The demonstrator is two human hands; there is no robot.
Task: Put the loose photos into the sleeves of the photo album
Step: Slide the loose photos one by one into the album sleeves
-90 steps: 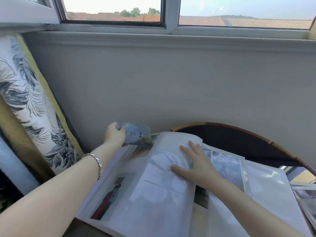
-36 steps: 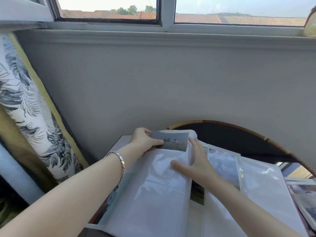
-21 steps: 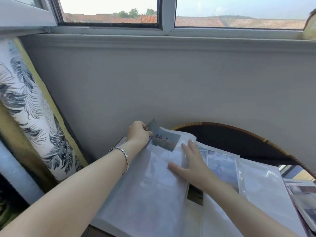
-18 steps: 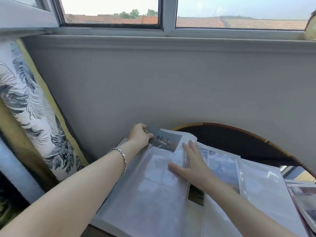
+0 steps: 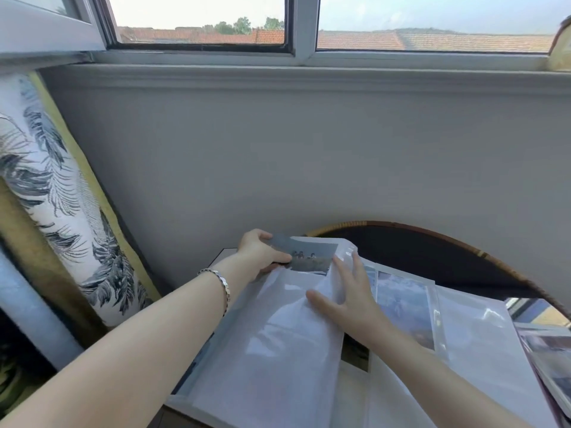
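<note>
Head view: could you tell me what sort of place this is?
Probably a room at home: a window overlooking tiled roofs, leaf-print fabric, a photo album on a rattan-rimmed table.

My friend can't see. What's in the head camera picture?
A left hand pinches a photo at the far edge of an album page, while the right hand lies flat on it. Behind are a grey wall and window.

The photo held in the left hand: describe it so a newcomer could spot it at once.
Below the grey wall under the window lies an open photo album with clear plastic sleeves. At its far edge the left hand pinches a small dark rectangular photo of tiny figures. Unlike the bluish photo to its right, it alone is hand-held.
</note>
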